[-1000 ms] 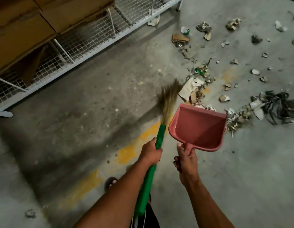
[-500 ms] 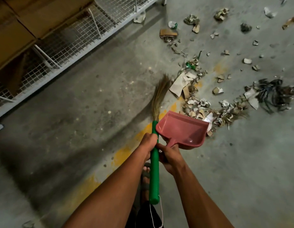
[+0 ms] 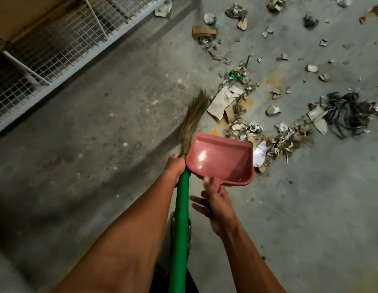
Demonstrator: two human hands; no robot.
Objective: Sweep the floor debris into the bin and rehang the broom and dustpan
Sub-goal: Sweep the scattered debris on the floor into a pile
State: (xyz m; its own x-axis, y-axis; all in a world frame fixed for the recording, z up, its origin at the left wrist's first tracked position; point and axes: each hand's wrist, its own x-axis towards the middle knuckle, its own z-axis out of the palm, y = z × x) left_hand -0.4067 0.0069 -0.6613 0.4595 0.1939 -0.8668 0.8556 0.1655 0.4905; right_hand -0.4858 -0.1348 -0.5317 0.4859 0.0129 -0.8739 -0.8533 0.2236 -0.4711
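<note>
My left hand grips the top of the broom's green handle, just below the brown grass bristles, which point up toward the debris. My right hand holds the short handle of the pink dustpan with thumb and palm; some fingers stick out loosely to the left. The pan is empty and held above the floor, its open lip toward a heap of torn paper and cardboard scraps. More debris lies scattered further back.
A white wire-mesh rack with cardboard boxes runs along the upper left. A tangle of dark straps lies at the right. Worn yellow paint marks the grey concrete floor. My sandalled foot shows under the broom handle.
The dustpan drew close to the broom, then lifted and tilted so its inside faces up. My left hand slid up to the bristle end of the handle. The view moved closer to the debris.
</note>
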